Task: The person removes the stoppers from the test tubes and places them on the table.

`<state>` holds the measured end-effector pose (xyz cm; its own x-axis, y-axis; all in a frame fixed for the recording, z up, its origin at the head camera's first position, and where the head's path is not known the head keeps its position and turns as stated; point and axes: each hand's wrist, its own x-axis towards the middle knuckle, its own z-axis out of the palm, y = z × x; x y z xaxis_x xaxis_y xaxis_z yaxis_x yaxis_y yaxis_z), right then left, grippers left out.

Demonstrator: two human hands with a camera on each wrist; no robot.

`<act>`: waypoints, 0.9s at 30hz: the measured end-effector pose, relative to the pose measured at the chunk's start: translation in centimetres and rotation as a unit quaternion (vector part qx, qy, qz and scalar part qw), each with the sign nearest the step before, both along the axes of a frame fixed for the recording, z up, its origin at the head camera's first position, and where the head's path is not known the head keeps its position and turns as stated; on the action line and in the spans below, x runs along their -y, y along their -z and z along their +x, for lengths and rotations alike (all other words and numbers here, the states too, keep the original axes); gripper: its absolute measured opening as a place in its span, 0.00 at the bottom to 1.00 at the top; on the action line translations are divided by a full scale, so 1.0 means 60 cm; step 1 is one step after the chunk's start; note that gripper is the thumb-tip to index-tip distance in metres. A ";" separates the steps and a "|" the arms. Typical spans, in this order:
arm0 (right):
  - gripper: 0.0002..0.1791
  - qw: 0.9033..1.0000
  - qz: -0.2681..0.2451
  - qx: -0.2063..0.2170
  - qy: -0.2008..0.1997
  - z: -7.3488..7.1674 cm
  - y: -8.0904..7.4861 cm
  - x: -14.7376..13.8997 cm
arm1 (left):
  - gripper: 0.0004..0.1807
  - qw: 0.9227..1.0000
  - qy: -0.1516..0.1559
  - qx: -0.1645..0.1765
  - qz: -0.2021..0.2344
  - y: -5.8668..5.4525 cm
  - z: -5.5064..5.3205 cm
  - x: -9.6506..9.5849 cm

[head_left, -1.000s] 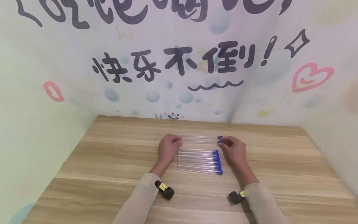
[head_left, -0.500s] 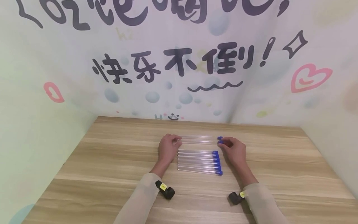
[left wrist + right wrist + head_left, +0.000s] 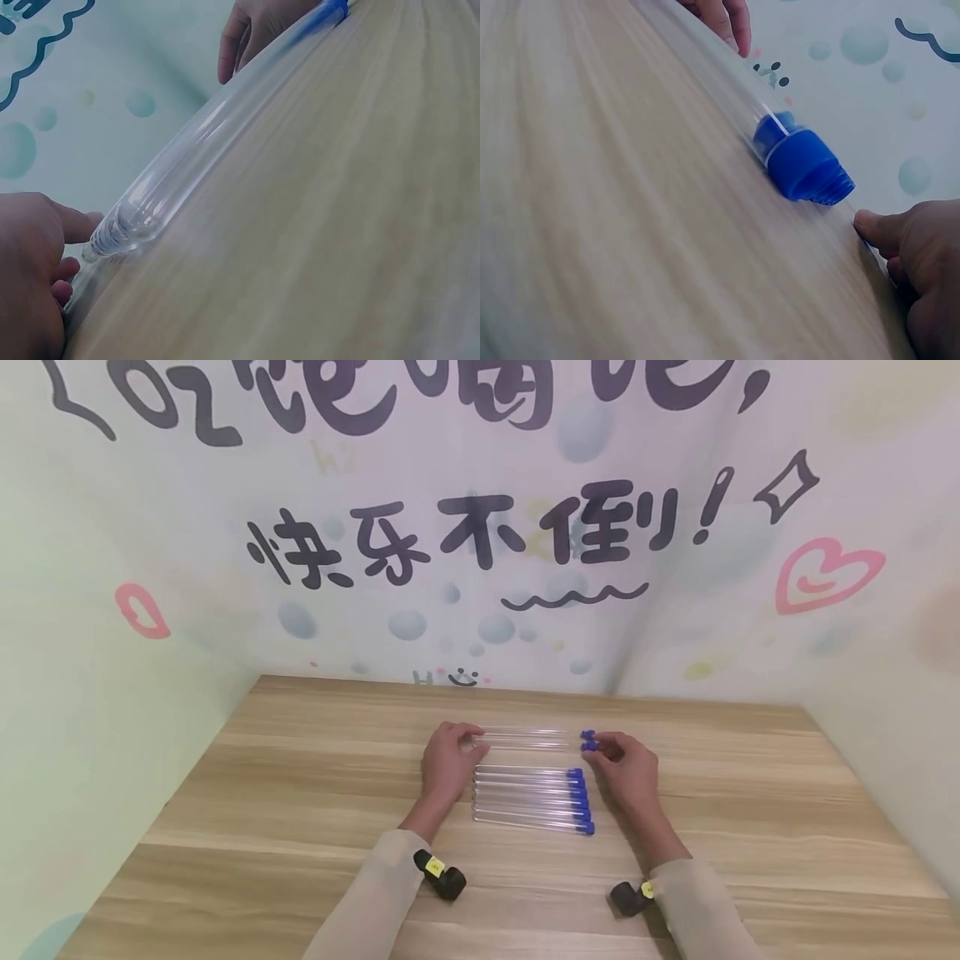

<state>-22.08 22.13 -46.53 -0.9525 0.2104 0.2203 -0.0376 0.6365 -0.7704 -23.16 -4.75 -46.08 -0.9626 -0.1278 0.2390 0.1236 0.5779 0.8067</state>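
Two clear, uncapped test tubes point(image 3: 525, 744) lie parallel on the wooden table, with two blue caps point(image 3: 588, 746) near their right ends. My left hand point(image 3: 447, 764) is at the tubes' left ends, index finger at the far side and thumb at the near side. Beside the caps is my right hand point(image 3: 630, 770), thumb and index finger slightly parted around the nearer cap. Closer to me, several blue-capped tubes point(image 3: 528, 797) lie side by side. In the right wrist view, a capped tube's blue cap point(image 3: 802, 161) hides the loose caps; the left wrist view shows a rounded tube end point(image 3: 127, 229).
The wood-grained table point(image 3: 300, 760) meets a printed wall cloth point(image 3: 480, 635) with dark lettering at the back. Pale walls stand at both sides. A small black wrist camera point(image 3: 442, 877) sits at the left sleeve, another black camera point(image 3: 628, 900) at the right.
The thumb and index finger of each hand have spread a little wider. The tubes and caps keep their layout, while the head view has shifted slightly.
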 end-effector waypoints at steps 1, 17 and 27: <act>0.15 1.000 -0.005 -0.004 0.004 0.001 0.000 0.001 | 0.11 1.000 0.000 -0.001 0.008 0.000 0.002 0.000; 0.11 0.996 -0.063 0.009 -0.055 0.028 -0.009 0.003 | 0.08 0.995 0.070 0.019 0.069 0.008 0.021 0.030; 0.08 0.994 -0.023 0.028 -0.100 0.037 -0.006 0.004 | 0.08 0.990 0.130 -0.005 0.054 0.016 0.022 0.045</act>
